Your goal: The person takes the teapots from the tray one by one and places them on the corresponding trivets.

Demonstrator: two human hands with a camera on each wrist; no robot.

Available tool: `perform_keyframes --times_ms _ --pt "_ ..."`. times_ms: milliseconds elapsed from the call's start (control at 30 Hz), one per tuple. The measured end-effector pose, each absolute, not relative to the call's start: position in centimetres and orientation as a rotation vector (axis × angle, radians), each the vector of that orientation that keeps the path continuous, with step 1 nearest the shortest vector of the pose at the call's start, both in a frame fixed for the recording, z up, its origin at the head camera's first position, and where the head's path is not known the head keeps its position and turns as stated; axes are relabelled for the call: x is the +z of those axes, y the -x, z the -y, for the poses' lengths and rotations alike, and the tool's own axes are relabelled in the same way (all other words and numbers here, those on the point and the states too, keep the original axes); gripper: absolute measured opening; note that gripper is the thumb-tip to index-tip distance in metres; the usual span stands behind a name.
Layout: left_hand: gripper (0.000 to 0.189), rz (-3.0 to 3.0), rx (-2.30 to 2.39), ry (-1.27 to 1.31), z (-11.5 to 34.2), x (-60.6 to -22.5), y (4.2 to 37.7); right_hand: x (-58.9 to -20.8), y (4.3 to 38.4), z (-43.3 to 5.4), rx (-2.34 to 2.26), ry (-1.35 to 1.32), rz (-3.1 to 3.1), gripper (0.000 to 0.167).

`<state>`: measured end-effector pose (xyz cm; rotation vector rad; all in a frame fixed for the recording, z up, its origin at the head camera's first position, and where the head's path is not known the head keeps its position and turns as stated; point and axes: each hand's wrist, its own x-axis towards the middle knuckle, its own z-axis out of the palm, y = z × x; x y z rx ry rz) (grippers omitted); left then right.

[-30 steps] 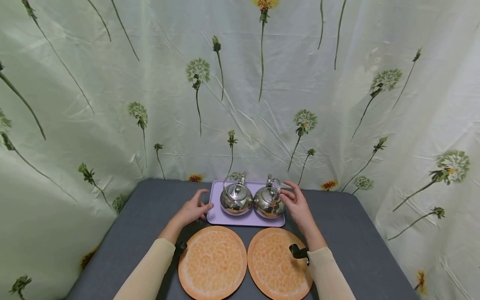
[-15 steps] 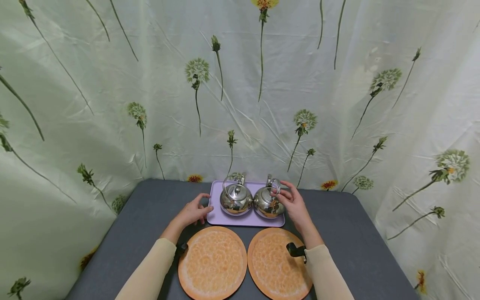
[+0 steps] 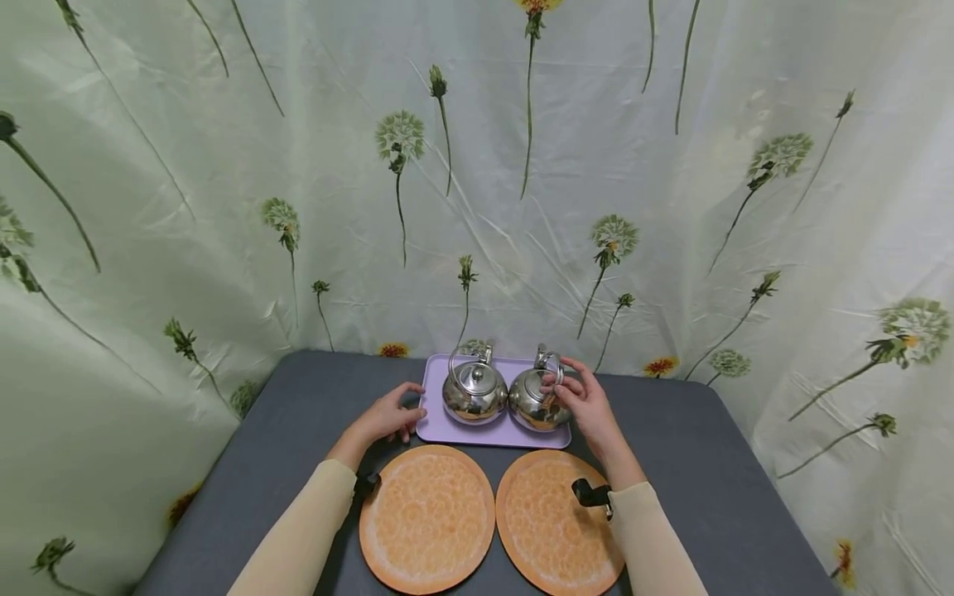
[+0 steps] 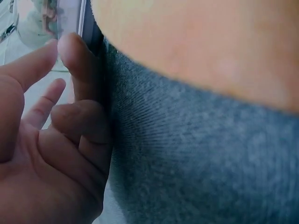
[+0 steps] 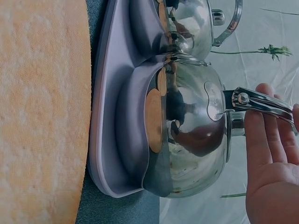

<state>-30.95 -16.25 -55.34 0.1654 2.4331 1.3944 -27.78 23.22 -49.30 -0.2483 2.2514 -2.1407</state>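
Two shiny steel kettles stand side by side on a lilac tray (image 3: 435, 425). My right hand (image 3: 592, 414) holds the hoop handle of the right kettle (image 3: 532, 407). In the right wrist view, fingers (image 5: 273, 140) lie behind that handle (image 5: 261, 103), and the thumb is mostly cut off by the frame's edge. The left kettle (image 3: 474, 399) has its handle up, with no hand on it. At the tray's left rim, my left hand (image 3: 382, 416) touches the edge with thumb and finger. The left wrist view shows its other fingers (image 4: 77, 116) loosely bent beside the rim.
Two round orange placemats, one left (image 3: 427, 520) and one right (image 3: 561, 523), lie in front of the tray on the dark grey tablecloth (image 3: 693, 472). Behind the table hangs a pale curtain (image 3: 522, 273) with dandelion prints.
My right hand has moved slightly left and its fingers have come around the right kettle's handle. My left hand stays by the tray's edge. The head view has shifted a little.
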Motion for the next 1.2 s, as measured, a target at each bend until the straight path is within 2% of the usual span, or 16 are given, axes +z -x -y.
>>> perform_keyframes --times_ms 300,1200 --pt "0.052 -2.301 1.485 -0.104 16.87 -55.72 31.56 -49.04 27.95 -23.29 -2.115 0.266 -2.234 0.058" --pt "0.045 -2.253 1.468 -0.147 17.01 -55.78 31.55 -49.05 28.21 -22.80 -2.112 0.297 -2.195 0.056"
